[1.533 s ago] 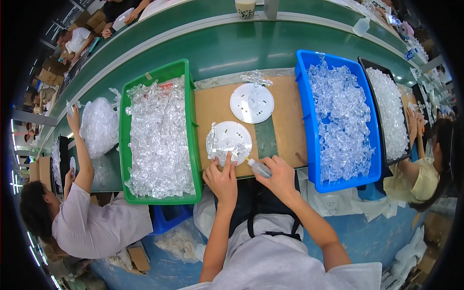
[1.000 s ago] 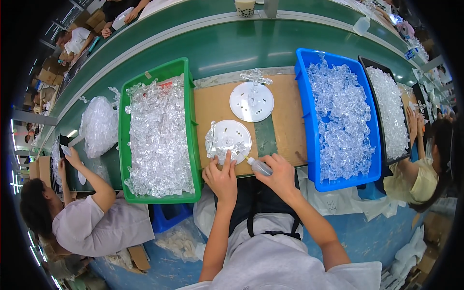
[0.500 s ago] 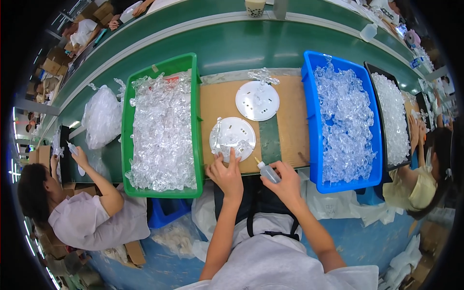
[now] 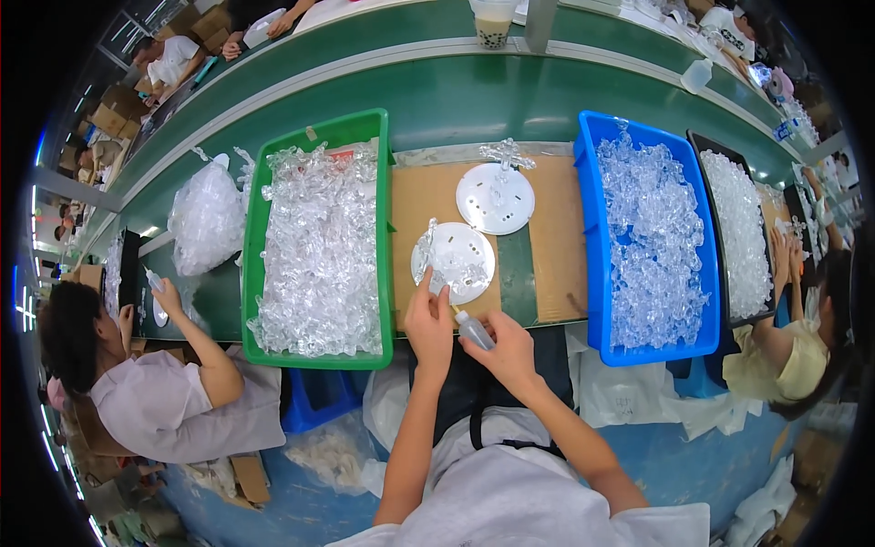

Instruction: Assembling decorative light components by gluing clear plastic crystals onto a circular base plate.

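A round white disc (image 4: 477, 259) with clear plastic pieces on it lies on the cardboard in front of me. My left hand (image 4: 429, 326) is at its near left edge, index finger and thumb stretched out and apart, by a clear plastic piece (image 4: 425, 248). In my right hand (image 4: 507, 351) is a small translucent squeeze bottle (image 4: 475, 331) with a yellow nozzle. It tilts up and left, the tip close to my left thumb and the disc's near edge. Behind lies a second white disc (image 4: 492, 208), with a clear branched piece (image 4: 507, 155) at its far edge.
A green bin (image 4: 386, 301) full of clear plastic parts stands left, a blue bin (image 4: 594, 314) of similar parts right. Beyond the blue one is a black tray (image 4: 697, 150) of small clear pieces. A cup (image 4: 493, 29) stands at the back. People sit on both sides.
The bottle has moved left and nearer my left hand, its nozzle now beside the thumb. My left hand's fingers have shifted to the disc's left edge. The view has shifted slightly.
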Action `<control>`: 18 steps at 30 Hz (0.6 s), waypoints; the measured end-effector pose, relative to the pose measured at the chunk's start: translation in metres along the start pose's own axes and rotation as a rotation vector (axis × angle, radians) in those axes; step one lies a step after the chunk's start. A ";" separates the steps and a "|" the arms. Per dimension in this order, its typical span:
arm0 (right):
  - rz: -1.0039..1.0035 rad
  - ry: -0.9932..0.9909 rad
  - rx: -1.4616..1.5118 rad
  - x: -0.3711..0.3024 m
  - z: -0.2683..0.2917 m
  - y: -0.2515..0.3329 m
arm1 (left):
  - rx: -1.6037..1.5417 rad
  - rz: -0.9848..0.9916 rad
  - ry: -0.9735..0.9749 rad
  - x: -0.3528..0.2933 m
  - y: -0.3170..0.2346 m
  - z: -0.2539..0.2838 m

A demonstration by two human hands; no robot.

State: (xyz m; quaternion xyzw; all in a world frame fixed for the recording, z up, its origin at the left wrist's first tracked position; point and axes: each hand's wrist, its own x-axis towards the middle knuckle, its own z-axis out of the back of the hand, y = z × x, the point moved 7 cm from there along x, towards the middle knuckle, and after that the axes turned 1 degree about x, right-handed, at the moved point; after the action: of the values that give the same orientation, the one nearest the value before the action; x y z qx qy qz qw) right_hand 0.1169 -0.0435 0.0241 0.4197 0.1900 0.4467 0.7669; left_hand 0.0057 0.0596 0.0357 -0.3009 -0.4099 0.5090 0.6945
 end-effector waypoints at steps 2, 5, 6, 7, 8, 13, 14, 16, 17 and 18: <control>-0.008 -0.003 -0.020 0.002 -0.002 -0.001 | 0.010 0.064 0.126 0.007 0.008 -0.010; -0.036 0.022 -0.036 0.006 -0.002 0.003 | -0.055 0.116 0.134 0.012 0.016 -0.012; -0.054 0.049 -0.031 0.007 -0.003 0.003 | -0.053 0.117 0.141 0.012 0.017 -0.012; -0.062 0.047 -0.032 0.008 -0.003 0.002 | -0.047 0.143 0.143 0.012 0.013 -0.010; -0.053 0.032 -0.040 0.010 -0.003 0.003 | -0.041 0.170 0.144 0.012 0.011 -0.010; -0.049 0.025 -0.030 0.013 -0.004 0.005 | -0.091 0.201 0.143 0.013 0.009 -0.008; -0.044 0.023 -0.026 0.013 -0.003 0.005 | -0.088 0.214 0.155 0.013 0.009 -0.009; -0.039 0.020 -0.019 0.013 -0.003 0.007 | -0.109 0.191 0.141 0.013 0.014 -0.010; -0.036 0.021 -0.022 0.013 -0.004 0.008 | -0.131 0.167 0.123 0.013 0.016 -0.009; -0.032 0.022 -0.024 0.013 -0.005 0.010 | -0.129 0.167 0.123 0.012 0.019 -0.008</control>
State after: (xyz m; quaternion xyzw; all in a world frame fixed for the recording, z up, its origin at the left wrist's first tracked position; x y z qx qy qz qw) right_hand 0.1155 -0.0276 0.0300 0.4025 0.1999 0.4410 0.7769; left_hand 0.0062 0.0770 0.0190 -0.4086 -0.3719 0.5182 0.6528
